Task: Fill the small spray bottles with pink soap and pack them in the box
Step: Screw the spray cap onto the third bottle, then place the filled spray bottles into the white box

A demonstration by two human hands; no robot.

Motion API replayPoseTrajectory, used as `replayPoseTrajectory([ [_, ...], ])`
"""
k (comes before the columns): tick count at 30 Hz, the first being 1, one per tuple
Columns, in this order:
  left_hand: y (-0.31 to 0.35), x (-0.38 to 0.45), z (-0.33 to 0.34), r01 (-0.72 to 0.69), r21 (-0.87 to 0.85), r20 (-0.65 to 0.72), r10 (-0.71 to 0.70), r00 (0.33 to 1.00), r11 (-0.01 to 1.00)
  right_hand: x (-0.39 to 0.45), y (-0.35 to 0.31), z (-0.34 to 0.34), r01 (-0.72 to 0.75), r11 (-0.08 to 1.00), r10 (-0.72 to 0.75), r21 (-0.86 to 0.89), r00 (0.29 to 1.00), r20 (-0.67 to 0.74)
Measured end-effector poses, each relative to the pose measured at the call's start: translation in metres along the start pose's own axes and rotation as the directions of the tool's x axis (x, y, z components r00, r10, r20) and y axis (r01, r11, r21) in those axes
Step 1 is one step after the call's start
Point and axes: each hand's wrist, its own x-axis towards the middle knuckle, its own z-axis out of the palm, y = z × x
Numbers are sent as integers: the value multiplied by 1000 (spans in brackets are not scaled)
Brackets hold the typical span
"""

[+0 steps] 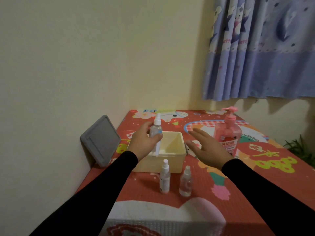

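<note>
**One spray bottle held above the box, two waiting on the table**

A small clear spray bottle is being gripped upright by the left hand, with the fingers curled round its body and its white nozzle standing above them. It is being held over the near left corner of the open cream box, which is sitting on the table under a red patterned cloth. Whether the held bottle is carrying any liquid cannot be told, as the light is dim and the plastic is clear.

The right hand is being held flat in the air, fingers straight and spread wide, nothing in it, between the box and the pink soap pump bottle, which is standing at the far right of the table. Just in front of the box, two more spray bottles are standing upright and close together: the left one and the right one, both looking clear. A grey lid is being propped tilted against the wall left of the box. A blue patterned curtain is hanging at the upper right.
</note>
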Motion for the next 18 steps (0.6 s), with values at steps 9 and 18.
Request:
replayPoseTrajectory([
  [9,-3,38,18,58,-52,13,-58,998,997,-16,54,40,77,969,-45,-234,989,138],
  [18,-19,79,41,195,-55,27,-193,981,979,-28,83,63,140,935,-24,-325,941,337],
])
